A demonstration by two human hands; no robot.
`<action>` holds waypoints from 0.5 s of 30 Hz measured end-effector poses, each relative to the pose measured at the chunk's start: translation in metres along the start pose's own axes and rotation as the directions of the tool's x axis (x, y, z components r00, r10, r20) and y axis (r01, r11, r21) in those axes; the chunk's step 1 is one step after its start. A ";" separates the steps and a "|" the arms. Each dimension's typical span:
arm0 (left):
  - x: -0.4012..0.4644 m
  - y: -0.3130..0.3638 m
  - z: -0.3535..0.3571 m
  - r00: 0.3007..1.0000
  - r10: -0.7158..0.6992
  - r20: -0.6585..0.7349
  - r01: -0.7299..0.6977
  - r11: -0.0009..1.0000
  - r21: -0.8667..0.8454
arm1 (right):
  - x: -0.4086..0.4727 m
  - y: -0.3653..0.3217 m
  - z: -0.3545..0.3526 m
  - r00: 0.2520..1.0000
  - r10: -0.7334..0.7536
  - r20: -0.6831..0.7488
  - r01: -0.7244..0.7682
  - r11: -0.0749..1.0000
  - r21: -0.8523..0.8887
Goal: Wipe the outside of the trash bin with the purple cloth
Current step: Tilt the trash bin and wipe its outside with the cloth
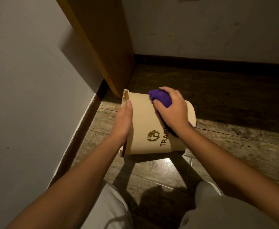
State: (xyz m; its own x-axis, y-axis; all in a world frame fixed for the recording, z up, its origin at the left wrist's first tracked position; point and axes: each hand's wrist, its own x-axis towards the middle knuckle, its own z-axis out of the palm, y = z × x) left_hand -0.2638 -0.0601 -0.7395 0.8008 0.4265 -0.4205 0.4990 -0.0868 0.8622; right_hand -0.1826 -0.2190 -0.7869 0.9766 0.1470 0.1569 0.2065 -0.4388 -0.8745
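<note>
A beige trash bin (145, 116) lies on its side on the floor, its open rim facing left and a round logo with the letters "TRA" showing on its wall. My left hand (124, 119) grips the bin at the rim end, fingers over the edge. My right hand (171, 109) presses a bunched purple cloth (162, 98) onto the bin's upper side near its base end. Part of the cloth hangs down under my right wrist and covers the rest of the lettering.
The wooden floor (226, 139) stretches to the right and back toward a dark baseboard. A white wall (28, 96) closes the left side. A wooden door or panel (102, 47) stands just behind the bin. My knees in light trousers (206, 192) are near the bottom.
</note>
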 end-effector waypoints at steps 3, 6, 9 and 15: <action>0.001 0.003 0.001 0.999 -0.041 -0.010 0.041 0.999 -0.033 | -0.021 -0.017 0.014 0.980 -0.149 0.133 0.143 0.988 0.053; 0.005 0.002 0.001 0.995 -0.095 -0.027 0.093 0.992 -0.085 | -0.051 -0.015 0.027 0.911 -0.323 0.255 0.327 0.944 0.026; 0.006 -0.004 -0.002 0.985 -0.171 -0.016 0.169 0.982 -0.085 | -0.074 0.001 0.032 0.804 -0.477 0.355 0.525 0.850 -0.048; 0.010 -0.006 -0.004 0.970 -0.241 -0.039 0.239 0.970 -0.036 | -0.102 0.026 0.024 0.549 -0.569 0.612 0.767 0.634 -0.099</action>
State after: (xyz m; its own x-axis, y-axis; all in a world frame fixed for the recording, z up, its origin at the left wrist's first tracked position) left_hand -0.2603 -0.0516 -0.7474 0.6436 0.4699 -0.6042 0.6640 0.0500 0.7461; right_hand -0.2781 -0.2243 -0.8366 0.3822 0.8732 0.3025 0.8858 -0.2530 -0.3889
